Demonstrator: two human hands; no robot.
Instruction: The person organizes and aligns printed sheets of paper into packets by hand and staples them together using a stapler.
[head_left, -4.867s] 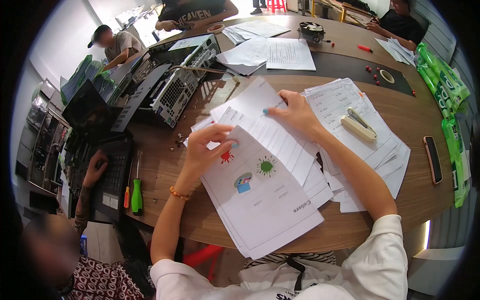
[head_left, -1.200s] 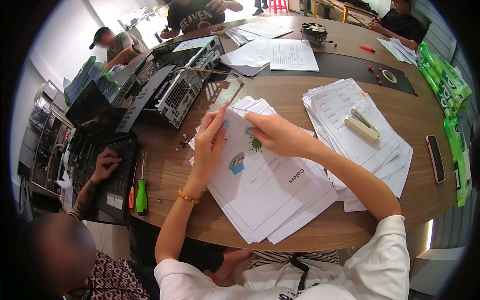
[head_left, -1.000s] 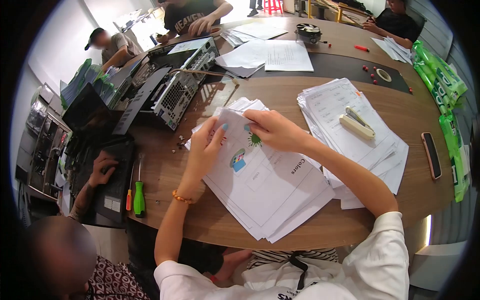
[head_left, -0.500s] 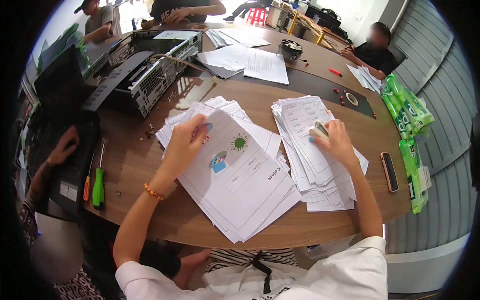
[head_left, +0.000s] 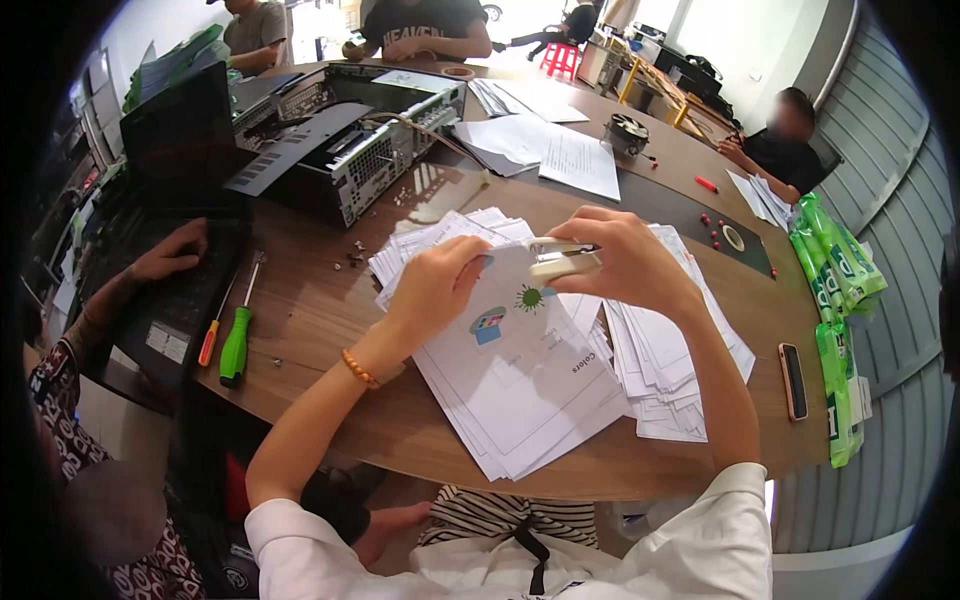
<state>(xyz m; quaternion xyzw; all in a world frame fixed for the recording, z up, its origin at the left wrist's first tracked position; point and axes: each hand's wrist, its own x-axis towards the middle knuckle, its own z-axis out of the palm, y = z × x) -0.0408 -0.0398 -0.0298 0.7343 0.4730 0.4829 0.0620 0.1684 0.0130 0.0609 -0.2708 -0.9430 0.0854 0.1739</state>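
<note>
My left hand (head_left: 437, 288) pinches the top left corner of a white worksheet (head_left: 530, 385) printed with the word "Colors", a paint picture and a green splat. That sheet lies slanted on a loose paper stack (head_left: 410, 243). In my right hand (head_left: 625, 258) is a white stapler (head_left: 562, 258), its jaws apart at the worksheet's top edge. Whether paper sits between the jaws I cannot tell. A second pile of printed sheets (head_left: 665, 370) lies under my right forearm.
An opened computer case (head_left: 385, 150) and a laptop (head_left: 180, 130) stand at the left, with a co-worker's hand (head_left: 175, 255) on the laptop. Screwdrivers (head_left: 235, 345) lie nearby. At the right are a phone (head_left: 793, 382) and green packages (head_left: 838, 265). A small fan (head_left: 627, 133) sits farther back.
My right hand has brought the stapler left from the right pile to the worksheet's top edge. My left hand still grips the corner. The camera view has shifted.
</note>
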